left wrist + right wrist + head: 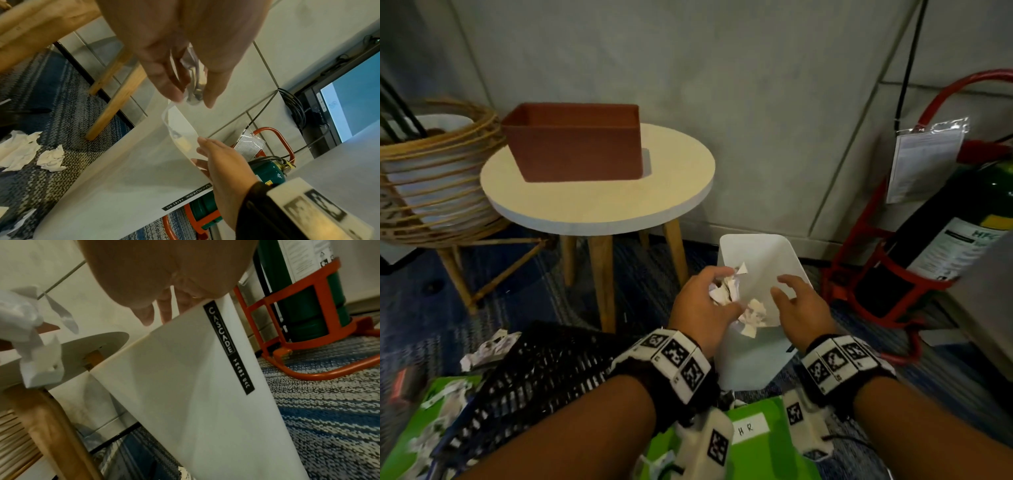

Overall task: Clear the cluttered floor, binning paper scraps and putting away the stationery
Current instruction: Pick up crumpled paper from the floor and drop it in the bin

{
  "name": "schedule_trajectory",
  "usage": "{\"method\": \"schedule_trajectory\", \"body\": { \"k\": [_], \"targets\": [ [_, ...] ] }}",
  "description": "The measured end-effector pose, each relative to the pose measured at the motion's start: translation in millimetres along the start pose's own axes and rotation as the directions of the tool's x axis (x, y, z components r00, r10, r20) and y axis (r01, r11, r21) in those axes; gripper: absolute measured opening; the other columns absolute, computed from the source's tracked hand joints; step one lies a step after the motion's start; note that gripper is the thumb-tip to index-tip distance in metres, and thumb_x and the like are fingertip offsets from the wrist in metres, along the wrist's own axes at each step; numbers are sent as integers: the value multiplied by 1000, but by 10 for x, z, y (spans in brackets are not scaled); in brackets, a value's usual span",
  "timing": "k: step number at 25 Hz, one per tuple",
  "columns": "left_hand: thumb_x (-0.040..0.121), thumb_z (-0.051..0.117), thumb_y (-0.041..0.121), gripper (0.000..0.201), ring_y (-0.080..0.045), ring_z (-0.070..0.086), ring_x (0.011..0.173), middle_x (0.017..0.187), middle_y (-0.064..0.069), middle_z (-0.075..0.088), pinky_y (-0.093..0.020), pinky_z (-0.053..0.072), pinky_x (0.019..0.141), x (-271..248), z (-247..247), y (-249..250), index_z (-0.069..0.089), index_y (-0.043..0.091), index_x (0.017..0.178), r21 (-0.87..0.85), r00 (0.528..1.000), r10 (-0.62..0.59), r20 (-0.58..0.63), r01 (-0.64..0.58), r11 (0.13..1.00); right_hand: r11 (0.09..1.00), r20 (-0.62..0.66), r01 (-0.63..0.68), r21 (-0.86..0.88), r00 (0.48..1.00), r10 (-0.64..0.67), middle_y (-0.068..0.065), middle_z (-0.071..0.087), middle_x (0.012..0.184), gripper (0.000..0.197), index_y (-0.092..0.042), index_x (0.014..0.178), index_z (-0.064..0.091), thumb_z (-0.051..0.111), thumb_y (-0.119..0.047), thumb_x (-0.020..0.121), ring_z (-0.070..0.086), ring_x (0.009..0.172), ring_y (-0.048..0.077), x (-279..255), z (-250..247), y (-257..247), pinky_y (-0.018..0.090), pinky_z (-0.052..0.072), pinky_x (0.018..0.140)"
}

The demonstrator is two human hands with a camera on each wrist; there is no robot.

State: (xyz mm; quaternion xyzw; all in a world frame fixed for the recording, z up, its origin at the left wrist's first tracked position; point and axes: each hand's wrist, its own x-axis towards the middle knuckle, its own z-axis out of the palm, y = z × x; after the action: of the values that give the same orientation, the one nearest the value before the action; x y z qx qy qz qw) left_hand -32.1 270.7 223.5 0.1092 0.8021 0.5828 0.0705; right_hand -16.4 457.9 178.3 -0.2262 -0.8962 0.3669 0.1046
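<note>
Head view alone shows left hand clutching paper scraps over the white bin, right hand grip relaxed wide.

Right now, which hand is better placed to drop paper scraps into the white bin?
Left: the left hand already holds paper scraps above the white bin; the right hand is empty.

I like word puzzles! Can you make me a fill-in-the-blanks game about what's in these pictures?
1. The left hand holds crumpled paper scraps over the tall ____ plastic bin.
2. The brown rectangular box sits on the round ____.
3. The label on the green folder reads ____.
4. The right hand holds ____.

Missing words: white; table; HR; nothing
</note>
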Motion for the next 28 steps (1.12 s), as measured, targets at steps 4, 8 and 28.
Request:
{"method": "schedule_trajectory", "body": {
  "k": [4, 8, 28],
  "targets": [
    [75, 79, 15, 43, -10, 54, 91, 107, 6, 55, -21, 46, 72, 78, 157, 118, 59, 34, 107, -88, 998, -39, -42, 35, 996, 992, -73, 13, 127, 997, -4, 6, 63, 117, 30, -21, 124, 56, 47, -31, 98, 59, 106, 24, -55, -31, 30, 34, 46, 91],
    [69, 83, 6, 78, -16, 55, 106, 117, 9, 50, -29, 51, 90, 156, 313, 180, 49, 35, 132, -166, 992, -39, 116, 58, 984, 968, -122, 4, 250, 992, 28, 0, 62, 107, 26, -21, 121, 56, 44, -29, 99, 57, 98, 19, -87, -55, 23, 29, 41, 82],
    [94, 45, 30, 24, -28, 58, 107, 116, -8, 62, -30, 45, 84, -1398, -1288, -2154, 59, 21, 111, 849, 844, -491, 216, 86, 522, 922, 706, 385, -36, 663, -249, -12, 56, 88, 15, -31, 84, 56, 48, -19, 86, 53, 91, 10, -1883, 2143, 158, 31, 34, 87]
  ]
}}
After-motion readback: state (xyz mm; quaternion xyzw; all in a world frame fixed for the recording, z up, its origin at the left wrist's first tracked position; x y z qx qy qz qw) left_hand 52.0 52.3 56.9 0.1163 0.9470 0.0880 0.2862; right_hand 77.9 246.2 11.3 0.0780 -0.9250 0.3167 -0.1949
